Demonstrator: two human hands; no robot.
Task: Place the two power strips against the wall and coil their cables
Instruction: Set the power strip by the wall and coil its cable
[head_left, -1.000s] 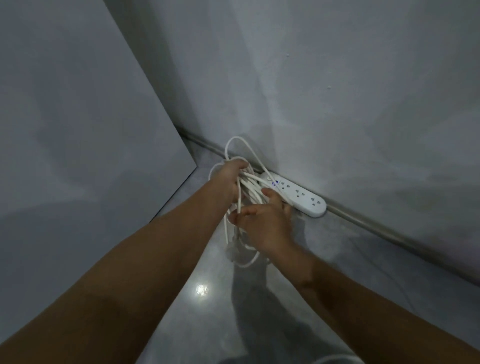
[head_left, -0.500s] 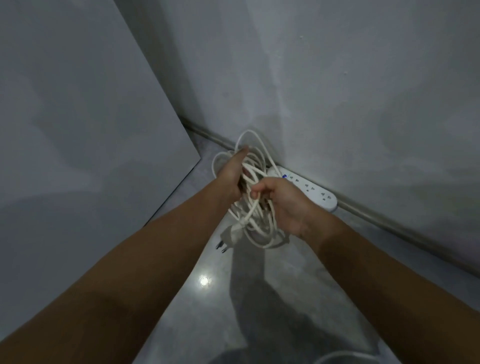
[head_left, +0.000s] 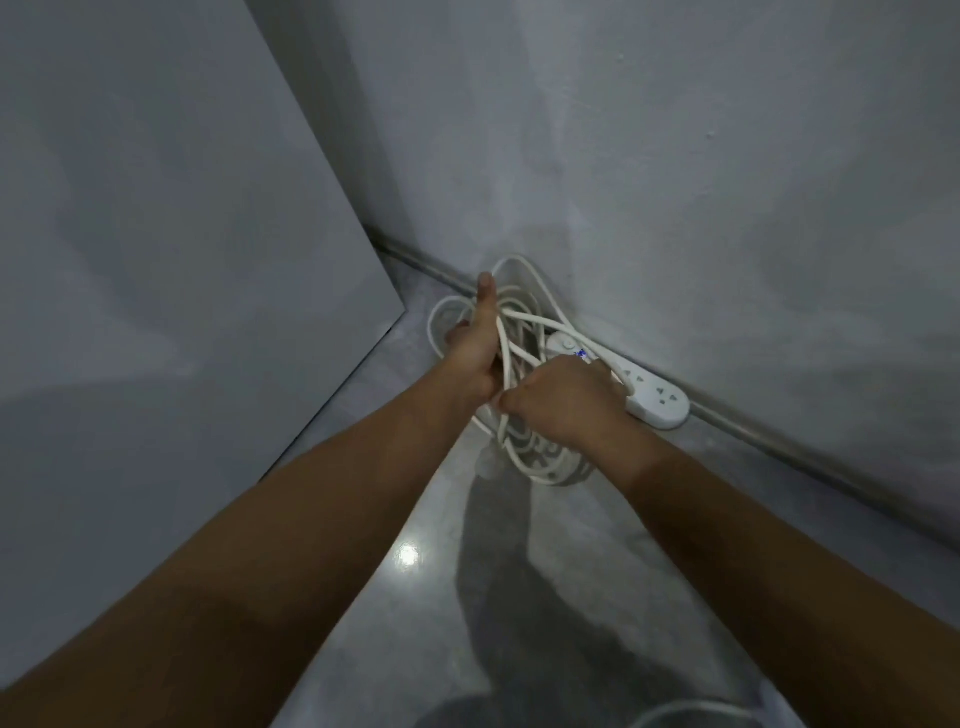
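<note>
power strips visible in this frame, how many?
1. The white plastic power strip lies on the floor against the wall, partly hidden behind the right hand, which pinches the coiled white cable. A second may be out of frame.

1. The power strip (head_left: 657, 397) is white, with a small blue mark.
2. Its cable (head_left: 521, 461) is white.
3. The wall (head_left: 675, 156) is pale grey, faintly mottled.
4. The floor (head_left: 415, 649) is glossy grey with a white glint.
5. The panel (head_left: 156, 208) is plain grey.

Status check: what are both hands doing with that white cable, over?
Left hand grips the cable coil, thumb up. Right hand pinches the same coil. Power strip lies along the wall. Nothing blocking.
</note>
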